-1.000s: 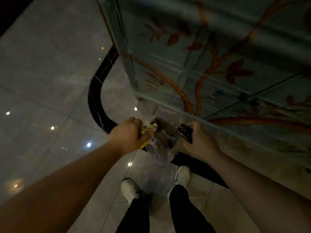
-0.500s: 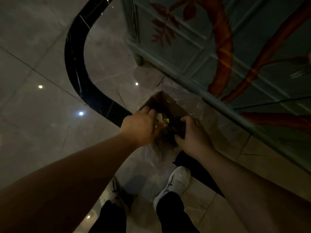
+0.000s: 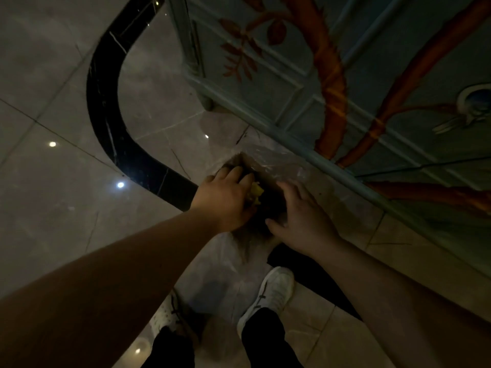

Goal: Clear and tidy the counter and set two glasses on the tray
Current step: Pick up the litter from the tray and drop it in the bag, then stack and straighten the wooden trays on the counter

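A clear plastic bag [image 3: 276,162] stands open on the floor against the base of a painted cabinet, and its inside is dark. My left hand [image 3: 225,197] is at the bag's left rim, closed on a crumpled yellow wrapper [image 3: 256,193] held over the opening. My right hand [image 3: 300,216] grips the bag's right rim with the thumb low and the fingers curled over the edge. The dark object that this hand carried is out of sight.
The blue-grey cabinet [image 3: 305,75] with orange branch painting fills the upper right, with one foot [image 3: 208,102] on the floor. A curved black band [image 3: 106,107] runs through the glossy floor tiles. My white shoes [image 3: 271,293] stand just below the bag.
The view has dropped closer to the floor and the bag. Both hands went down to the bag's mouth, and the dark object in my right hand disappeared from view.
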